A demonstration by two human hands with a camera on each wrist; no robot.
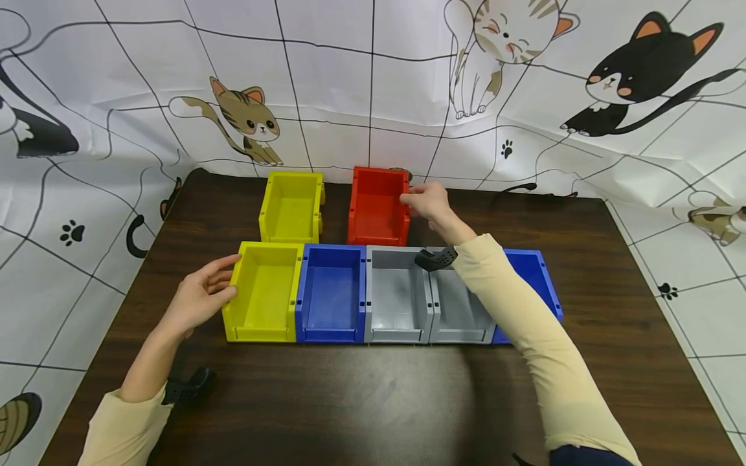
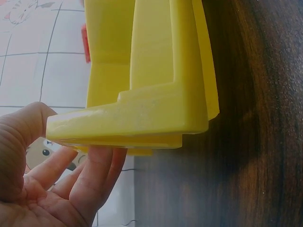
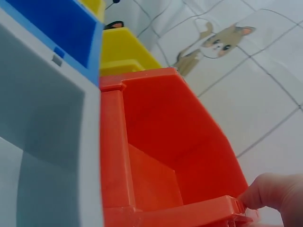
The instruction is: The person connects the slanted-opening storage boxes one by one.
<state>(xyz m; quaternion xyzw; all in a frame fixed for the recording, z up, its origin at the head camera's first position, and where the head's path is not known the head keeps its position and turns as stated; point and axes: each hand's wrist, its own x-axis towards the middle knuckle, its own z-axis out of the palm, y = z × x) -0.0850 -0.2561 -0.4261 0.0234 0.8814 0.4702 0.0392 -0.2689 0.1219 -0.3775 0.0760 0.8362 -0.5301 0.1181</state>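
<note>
At the left end of a front row of open-top bins stands a yellow bin (image 1: 262,336). My left hand (image 1: 201,294) holds its left wall, and in the left wrist view the thumb is at the rim with the fingers (image 2: 97,172) against the outer side. Behind the row, a red bin (image 1: 380,234) stands on the table. My right hand (image 1: 430,204) pinches the top of its right wall; the right wrist view shows the thumb (image 3: 262,191) on that rim. Both bins look bare inside.
Beside the front yellow bin come a blue bin (image 1: 332,335), two grey bins (image 1: 397,335) and another blue bin (image 1: 533,278), partly behind my right sleeve. A second yellow bin (image 1: 289,230) stands left of the red one. A cat-print curtain (image 1: 344,77) hangs behind the dark table (image 1: 280,408).
</note>
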